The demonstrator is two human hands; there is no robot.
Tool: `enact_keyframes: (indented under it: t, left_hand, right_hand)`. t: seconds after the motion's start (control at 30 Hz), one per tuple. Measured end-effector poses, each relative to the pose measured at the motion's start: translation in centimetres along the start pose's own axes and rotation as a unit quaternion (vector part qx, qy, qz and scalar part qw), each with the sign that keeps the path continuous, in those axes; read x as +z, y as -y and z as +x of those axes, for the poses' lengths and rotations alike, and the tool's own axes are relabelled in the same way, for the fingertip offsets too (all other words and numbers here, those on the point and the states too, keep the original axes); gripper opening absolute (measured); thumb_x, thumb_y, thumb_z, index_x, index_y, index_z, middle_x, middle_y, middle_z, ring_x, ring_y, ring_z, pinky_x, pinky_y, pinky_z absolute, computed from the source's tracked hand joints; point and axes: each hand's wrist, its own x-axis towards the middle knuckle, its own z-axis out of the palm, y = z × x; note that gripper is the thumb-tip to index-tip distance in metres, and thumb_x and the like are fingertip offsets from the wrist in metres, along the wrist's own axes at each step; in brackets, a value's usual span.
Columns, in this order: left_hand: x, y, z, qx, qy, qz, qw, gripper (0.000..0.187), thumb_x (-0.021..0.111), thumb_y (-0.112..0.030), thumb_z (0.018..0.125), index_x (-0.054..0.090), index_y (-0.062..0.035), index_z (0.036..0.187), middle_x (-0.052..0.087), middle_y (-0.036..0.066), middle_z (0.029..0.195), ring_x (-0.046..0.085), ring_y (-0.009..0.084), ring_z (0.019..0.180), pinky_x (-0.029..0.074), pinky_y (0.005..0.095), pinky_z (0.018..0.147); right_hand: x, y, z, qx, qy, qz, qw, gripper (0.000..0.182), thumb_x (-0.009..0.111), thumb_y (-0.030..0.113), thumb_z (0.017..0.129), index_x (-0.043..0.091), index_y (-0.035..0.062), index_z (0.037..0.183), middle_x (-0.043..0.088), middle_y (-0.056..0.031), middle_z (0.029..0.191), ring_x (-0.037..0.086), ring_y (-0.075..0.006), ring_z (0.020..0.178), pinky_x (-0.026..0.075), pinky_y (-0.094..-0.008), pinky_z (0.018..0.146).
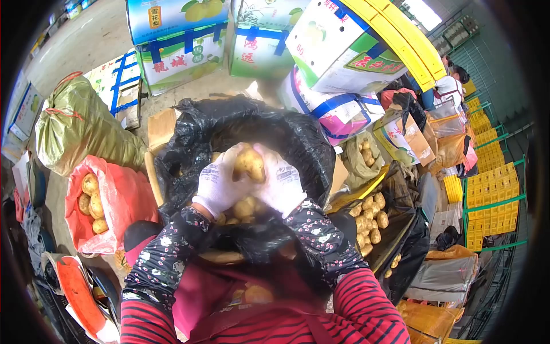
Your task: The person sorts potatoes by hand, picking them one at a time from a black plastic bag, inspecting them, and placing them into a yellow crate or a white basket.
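My left hand (220,180) and my right hand (282,179), both in white gloves with printed marks, press in from either side on a yellowish potato (250,163). They hold it above a box lined with black plastic (306,135). Beneath my wrists, more potatoes (245,207) lie inside that liner, partly hidden by the gloves and blurred. The fingers curl round the far side of the held potato, so their tips are mostly out of sight.
At left stand a pink-red bag (134,192) holding several potatoes and a tied green sack (77,123). Loose potatoes (369,223) lie in a black-lined box at right. Printed cartons (183,60) are stacked ahead. Yellow crates (492,200) and a person (448,86) are farther right.
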Motion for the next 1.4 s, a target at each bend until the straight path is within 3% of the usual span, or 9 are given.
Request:
enact_keyframes:
  t: [0.13, 0.23, 0.3, 0.43, 0.67, 0.87, 1.07, 1.23, 1.4]
  left_hand:
    - [0.1, 3.5, 1.3, -0.125, 0.014, -0.177, 0.976, 0.041, 0.052, -0.010, 0.087, 0.053, -0.0017, 0.127, 0.064, 0.010, 0.116, 0.064, 0.0140, 0.093, 0.054, 0.0274, 0.074]
    - [-0.7, 0.9, 1.0, -0.248, 0.106, -0.575, 0.773, 0.042, 0.055, -0.021, 0.090, 0.052, -0.0061, 0.130, 0.063, 0.006, 0.115, 0.064, 0.0146, 0.094, 0.055, 0.0269, 0.069]
    - [0.0, 2.1, 0.7, -0.229, 0.122, -0.596, 0.760, 0.048, 0.057, -0.030, 0.091, 0.048, -0.0087, 0.133, 0.060, 0.005, 0.118, 0.062, 0.0159, 0.099, 0.056, 0.0287, 0.070]
    - [0.2, 2.0, 1.0, -0.202, 0.102, -0.610, 0.760, 0.053, 0.061, -0.028, 0.089, 0.044, -0.0078, 0.135, 0.057, 0.005, 0.124, 0.060, 0.0163, 0.105, 0.057, 0.0296, 0.072]
    - [-0.4, 1.7, 1.1, -0.202, 0.116, -0.614, 0.754, 0.055, 0.066, -0.015, 0.087, 0.042, -0.0036, 0.135, 0.053, 0.007, 0.129, 0.054, 0.0172, 0.116, 0.054, 0.0309, 0.085]
    - [-0.3, 0.6, 1.0, -0.075, 0.056, -0.454, 0.886, 0.056, 0.062, -0.004, 0.086, 0.041, -0.0006, 0.137, 0.052, 0.008, 0.130, 0.050, 0.0162, 0.120, 0.040, 0.0293, 0.104]
    - [-0.4, 0.6, 1.2, -0.044, 0.043, -0.405, 0.912, 0.052, 0.060, -0.001, 0.084, 0.046, 0.0005, 0.135, 0.051, 0.008, 0.132, 0.048, 0.0142, 0.121, 0.039, 0.0278, 0.103]
    - [-1.4, -0.4, 0.9, -0.153, 0.076, -0.406, 0.898, 0.040, 0.052, -0.009, 0.092, 0.052, 0.0000, 0.132, 0.057, 0.008, 0.125, 0.056, 0.0119, 0.109, 0.049, 0.0244, 0.087]
    - [-1.3, 0.0, 1.3, -0.200, 0.069, -0.503, 0.838, 0.037, 0.049, -0.013, 0.097, 0.052, -0.0018, 0.132, 0.063, 0.006, 0.113, 0.065, 0.0127, 0.089, 0.056, 0.0245, 0.062]
  right_hand:
    - [-1.0, 0.8, -0.2, 0.003, 0.020, 0.035, 0.999, 0.084, 0.079, 0.031, 0.072, 0.037, 0.0075, 0.141, 0.053, -0.0216, 0.129, 0.055, -0.0359, 0.116, 0.047, -0.0405, 0.094]
    - [-0.6, -0.4, -0.2, -0.037, -0.006, 0.035, 0.999, 0.081, 0.077, 0.022, 0.075, 0.035, 0.0064, 0.142, 0.049, -0.0196, 0.134, 0.053, -0.0307, 0.121, 0.048, -0.0388, 0.094]
    - [0.2, -0.4, -0.4, 0.035, 0.015, 0.333, 0.942, 0.077, 0.074, 0.013, 0.077, 0.034, 0.0052, 0.143, 0.048, -0.0169, 0.136, 0.051, -0.0254, 0.122, 0.046, -0.0363, 0.095]
    - [-1.1, -0.4, 0.3, 0.116, 0.035, 0.498, 0.859, 0.069, 0.063, -0.003, 0.081, 0.035, 0.0045, 0.144, 0.051, -0.0071, 0.129, 0.049, -0.0134, 0.115, 0.046, -0.0258, 0.090]
    - [-2.2, -1.4, 0.6, 0.207, 0.021, 0.665, 0.717, 0.065, 0.058, -0.005, 0.075, 0.042, 0.0015, 0.138, 0.051, -0.0142, 0.133, 0.054, -0.0177, 0.114, 0.046, -0.0268, 0.092]
    - [0.1, -1.4, 0.1, 0.067, -0.028, 0.514, 0.855, 0.058, 0.056, -0.002, 0.077, 0.047, 0.0015, 0.133, 0.058, -0.0148, 0.125, 0.059, -0.0196, 0.108, 0.051, -0.0304, 0.087]
    - [-0.8, -2.3, 1.2, 0.174, -0.027, 0.640, 0.748, 0.051, 0.061, 0.007, 0.089, 0.043, -0.0009, 0.135, 0.053, -0.0148, 0.130, 0.054, -0.0196, 0.116, 0.046, -0.0301, 0.097]
    - [0.3, -1.4, 0.9, 0.142, 0.036, 0.669, 0.729, 0.052, 0.064, 0.016, 0.092, 0.042, -0.0020, 0.135, 0.055, -0.0139, 0.125, 0.056, -0.0197, 0.114, 0.045, -0.0321, 0.101]
    - [-1.6, -1.0, 1.3, 0.207, 0.055, 0.736, 0.642, 0.047, 0.064, 0.018, 0.092, 0.045, 0.0044, 0.133, 0.059, -0.0123, 0.122, 0.065, -0.0221, 0.102, 0.060, -0.0357, 0.077]
